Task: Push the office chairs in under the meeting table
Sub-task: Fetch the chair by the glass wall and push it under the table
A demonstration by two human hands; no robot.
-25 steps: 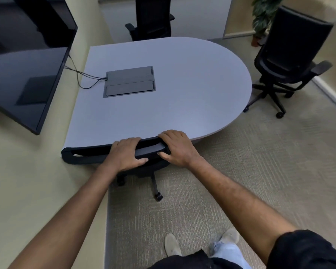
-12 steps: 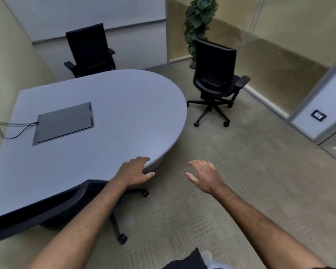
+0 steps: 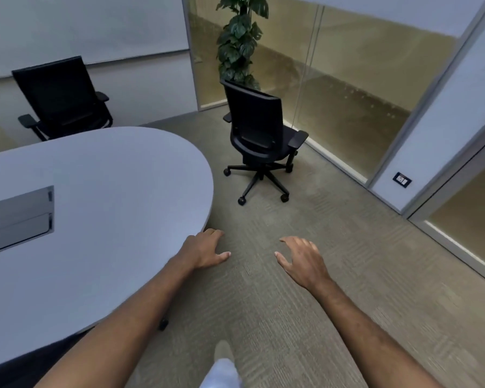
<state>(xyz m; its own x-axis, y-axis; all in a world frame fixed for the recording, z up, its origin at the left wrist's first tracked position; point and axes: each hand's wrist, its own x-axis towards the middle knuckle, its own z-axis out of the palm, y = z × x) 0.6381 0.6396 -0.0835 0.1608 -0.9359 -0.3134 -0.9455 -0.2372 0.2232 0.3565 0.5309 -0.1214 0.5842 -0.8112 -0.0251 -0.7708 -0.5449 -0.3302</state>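
Hovering empty hands near unmarked chair.

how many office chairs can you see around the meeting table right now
3. One chair stands clear on the carpet beyond the table's rounded end. Another sits at the far side. A third shows only a caster under the near edge; others may be hidden.

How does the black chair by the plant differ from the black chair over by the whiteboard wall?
The chair by the plant stands out on open carpet, well clear of the table; the chair by the wall sits just behind the table's far edge. The first shows its backrest's rear and its whole wheeled base; the second faces the camera, its base hidden. Both are black, armrested, and not pushed in.
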